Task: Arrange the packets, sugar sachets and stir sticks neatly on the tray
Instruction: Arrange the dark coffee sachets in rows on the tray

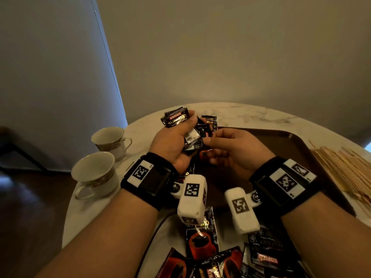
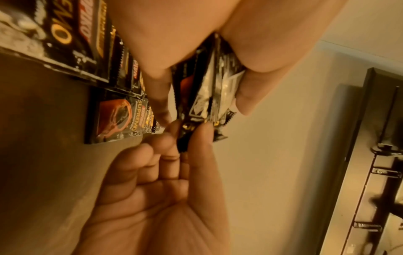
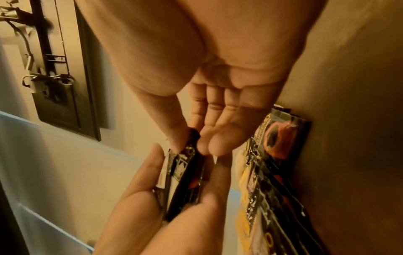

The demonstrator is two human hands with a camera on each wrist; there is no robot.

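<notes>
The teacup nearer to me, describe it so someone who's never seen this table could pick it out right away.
Start at the round marble table and go to its left edge, left of the brown tray, where two pale teacups stand. The nearer teacup sits closest to the left hand. Unlike the farther teacup, its handle points toward the camera.

The marble worktop [image 1: 251, 115] carries a brown tray [image 1: 291, 145], two cups [image 1: 94, 175] left, sticks [image 1: 345, 167] right, packets [image 1: 202, 243] near.

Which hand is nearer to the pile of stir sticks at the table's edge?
Right. The right hand is over the tray, beside the stir sticks; the left hand is farther away, beyond the right hand, nearer the cups.
</notes>
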